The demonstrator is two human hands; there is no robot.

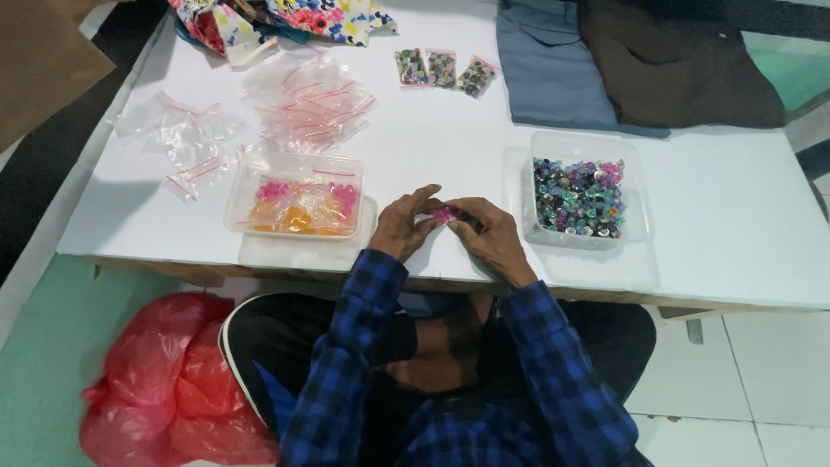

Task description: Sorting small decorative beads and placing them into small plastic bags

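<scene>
Wide white table (pixel 450 164) fills the view, with folded blue and brown cloth (pixel 622 60) at the far right. Right of the hands sits a clear tub of mixed-colour beads (pixel 579 197); to the left, a clear tub of filled pink and orange packets (pixel 298 206), with empty zip bags (pixel 303 104) beyond. At the near edge, left hand (pixel 405 227) and right hand (pixel 488 233) meet, fingertips of both pinched shut on a small pink piece (pixel 444 214).
</scene>
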